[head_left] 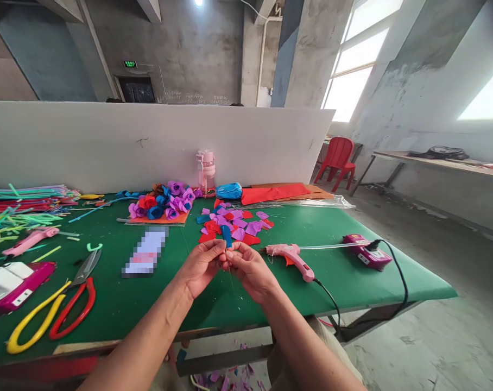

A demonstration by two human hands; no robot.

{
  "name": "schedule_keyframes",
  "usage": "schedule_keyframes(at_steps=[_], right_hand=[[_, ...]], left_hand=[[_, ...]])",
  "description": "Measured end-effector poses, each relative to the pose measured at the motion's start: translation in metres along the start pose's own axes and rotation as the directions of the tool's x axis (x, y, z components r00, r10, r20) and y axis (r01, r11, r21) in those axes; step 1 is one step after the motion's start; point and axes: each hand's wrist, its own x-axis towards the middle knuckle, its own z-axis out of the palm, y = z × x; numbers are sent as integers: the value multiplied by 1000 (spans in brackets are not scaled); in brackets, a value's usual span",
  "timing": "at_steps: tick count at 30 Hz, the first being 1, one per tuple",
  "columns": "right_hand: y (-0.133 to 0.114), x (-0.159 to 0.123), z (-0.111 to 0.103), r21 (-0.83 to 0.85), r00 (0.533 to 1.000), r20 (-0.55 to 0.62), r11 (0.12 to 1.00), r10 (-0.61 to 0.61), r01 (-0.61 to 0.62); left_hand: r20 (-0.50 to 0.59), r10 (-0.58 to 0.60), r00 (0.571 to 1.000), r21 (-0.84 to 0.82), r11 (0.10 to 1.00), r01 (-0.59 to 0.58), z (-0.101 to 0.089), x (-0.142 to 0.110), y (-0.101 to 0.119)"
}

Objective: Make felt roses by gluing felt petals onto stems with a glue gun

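Above the table's near edge, my left hand (203, 264) and my right hand (248, 267) meet with fingers pinched together. A small blue paper piece (226, 235) stands up between the fingertips, gripped by my left thumb and fingers. My right fingers close at its base, around a thin wire stem (231, 278) that hangs down below; the exact contact is hidden. Just beyond lie loose purple, red and blue paper petals (239, 224). A pink hot glue gun (291, 258) with a clear glue stick lies to the right of my right hand.
Finished paper flowers (165, 202) sit in a pile at the back left. Scissors (73, 296) with yellow and red handles lie left, near a second pink glue gun (32, 240) and coloured stems (24, 201). A pink bottle (206, 171), red paper (275, 193) and a power strip (366, 251) stand farther off.
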Motion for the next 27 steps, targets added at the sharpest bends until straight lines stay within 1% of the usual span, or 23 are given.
schedule_keyframes(at_steps=[4, 10, 14, 22, 27], right_hand=[[1, 0, 0, 12, 1000, -11, 1000, -10, 10], [-1, 0, 0, 77, 1000, -11, 997, -17, 18], [0, 0, 0, 81, 1000, 9, 997, 18, -18], [1, -1, 4, 110, 999, 37, 993, 34, -38], [2, 0, 4, 110, 999, 45, 993, 27, -32]], left_hand=[[-6, 43, 999, 8, 999, -43, 0, 1, -3], [-24, 68, 997, 102, 993, -65, 1, 0, 6], [30, 77, 997, 157, 984, -81, -1, -1, 8], [40, 58, 997, 159, 985, -64, -3, -1, 6], [22, 60, 998, 150, 987, -63, -3, -2, 8]])
